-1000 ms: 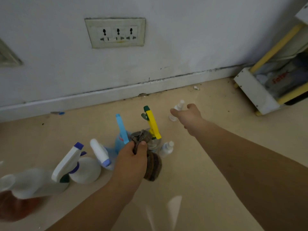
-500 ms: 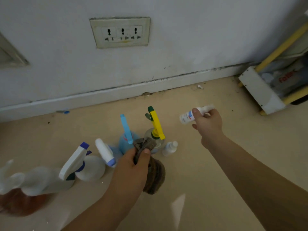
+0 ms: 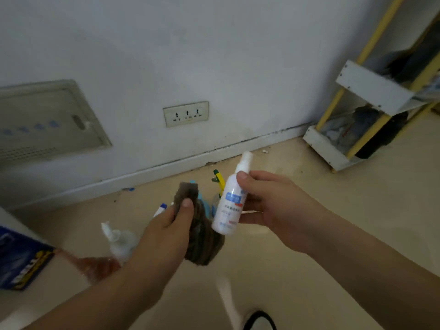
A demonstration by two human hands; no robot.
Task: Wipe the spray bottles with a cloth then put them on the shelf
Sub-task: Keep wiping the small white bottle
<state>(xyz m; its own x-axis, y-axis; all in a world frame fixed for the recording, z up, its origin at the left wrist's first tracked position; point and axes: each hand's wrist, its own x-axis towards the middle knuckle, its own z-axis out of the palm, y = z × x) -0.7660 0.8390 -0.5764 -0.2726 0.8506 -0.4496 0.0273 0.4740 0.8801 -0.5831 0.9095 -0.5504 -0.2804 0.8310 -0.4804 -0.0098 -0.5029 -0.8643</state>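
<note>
My right hand [image 3: 269,206] grips a small white spray bottle [image 3: 229,206] with a blue and red label, held upright at chest height. Just to its left, my left hand [image 3: 166,225] pinches a brown cloth [image 3: 200,236] that hangs down, nearly touching the bottle's base. Behind the cloth on the floor stand more spray bottles: a yellow-and-green trigger [image 3: 219,178] and a white-and-blue nozzle [image 3: 160,209] show, the rest hidden. A clear bottle with reddish liquid [image 3: 112,248] lies at lower left. The yellow-framed shelf [image 3: 371,91] stands at the right against the wall.
A wall socket [image 3: 185,113] and a vent panel [image 3: 47,120] are on the white wall. A blue box [image 3: 21,260] sits at the left edge. The shelf's lower tiers hold dark items. A shoe tip [image 3: 259,321] shows at the bottom.
My right hand lifted the small white bottle from the floor and brought it in beside the cloth. The view tilted upward, showing more wall and shelf.
</note>
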